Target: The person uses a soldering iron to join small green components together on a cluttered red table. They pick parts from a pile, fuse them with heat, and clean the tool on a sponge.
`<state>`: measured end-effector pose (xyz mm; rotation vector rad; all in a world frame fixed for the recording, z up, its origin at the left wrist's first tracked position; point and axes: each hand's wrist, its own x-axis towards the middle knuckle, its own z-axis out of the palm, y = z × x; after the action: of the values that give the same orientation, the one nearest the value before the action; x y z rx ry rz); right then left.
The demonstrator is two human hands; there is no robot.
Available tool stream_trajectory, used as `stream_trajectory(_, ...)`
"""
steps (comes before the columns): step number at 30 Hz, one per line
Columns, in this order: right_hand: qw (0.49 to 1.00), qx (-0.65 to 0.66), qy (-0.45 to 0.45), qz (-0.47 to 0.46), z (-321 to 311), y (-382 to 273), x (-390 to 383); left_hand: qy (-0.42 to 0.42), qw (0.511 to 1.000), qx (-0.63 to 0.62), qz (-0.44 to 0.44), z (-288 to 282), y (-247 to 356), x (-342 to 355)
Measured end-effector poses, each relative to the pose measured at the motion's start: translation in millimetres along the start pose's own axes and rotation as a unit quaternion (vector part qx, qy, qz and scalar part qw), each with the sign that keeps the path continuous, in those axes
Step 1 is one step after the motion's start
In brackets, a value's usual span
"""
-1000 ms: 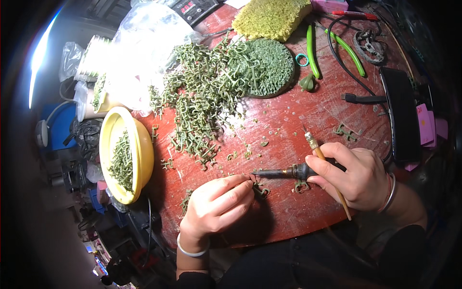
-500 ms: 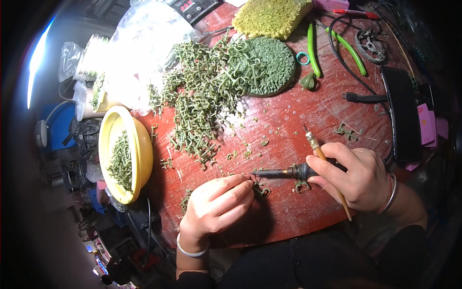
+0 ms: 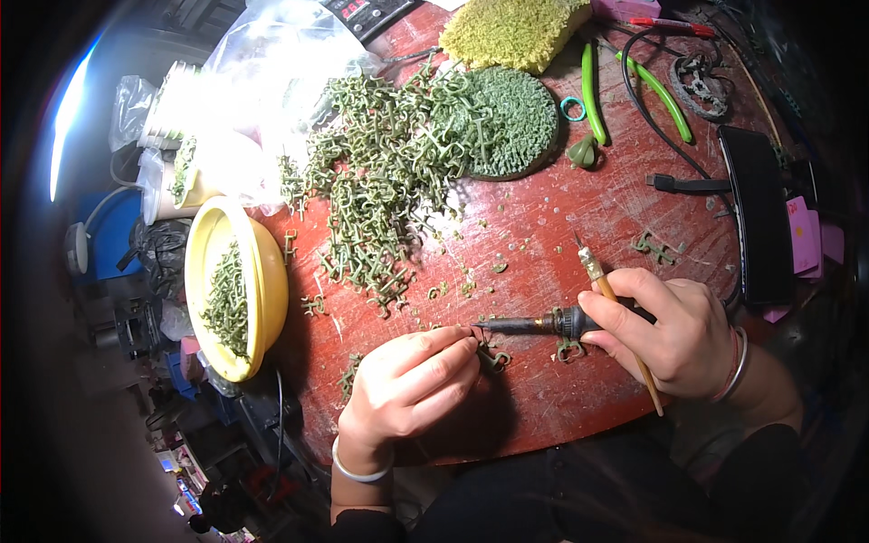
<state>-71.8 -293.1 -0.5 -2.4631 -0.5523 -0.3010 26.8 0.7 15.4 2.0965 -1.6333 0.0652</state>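
Round and red-brown, the worktable (image 3: 579, 226) is strewn with a heap of green plastic clips (image 3: 380, 199) beside a yellow bowl (image 3: 262, 271). At its near edge the left hand (image 3: 407, 389) pinches one small green clip (image 3: 493, 357), probably light, springy and easily dropped, best held by its outer loop. The right hand (image 3: 674, 330) is closed around a soldering iron (image 3: 534, 324) and a pencil-like stick (image 3: 615, 303), the iron's tip touching the clip.

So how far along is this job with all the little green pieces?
Done, apparently: the pieces lying in the yellow bowl. In hand: the left hand holds one green piece at the tip of the dark iron held by the right hand. Left: the large green pile.
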Motion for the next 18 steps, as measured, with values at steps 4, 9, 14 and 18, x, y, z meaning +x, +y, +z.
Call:
stream_trajectory(4, 1.000, -0.001, 0.000, -0.002, -0.3, -0.3, 0.7, -0.004, 1.000, 0.003, 0.002, -0.2, -0.9, -0.3)
stream_trajectory(9, 1.000, -0.002, 0.000, -0.005, -0.2, 0.1, 0.4, -0.003, 1.000, 0.008, 0.009, -1.2, -1.8, 0.2)
stream_trajectory(14, 1.000, 0.001, 0.002, -0.003, 0.4, 0.3, -0.3, -0.011, 1.000, 0.011, 0.014, -1.7, -3.1, -0.9)
stream_trajectory(18, 1.000, 0.001, -0.003, -0.001, 0.0, 0.1, -0.4, -0.008, 1.000, 0.003, 0.012, -0.2, -3.6, -0.6)
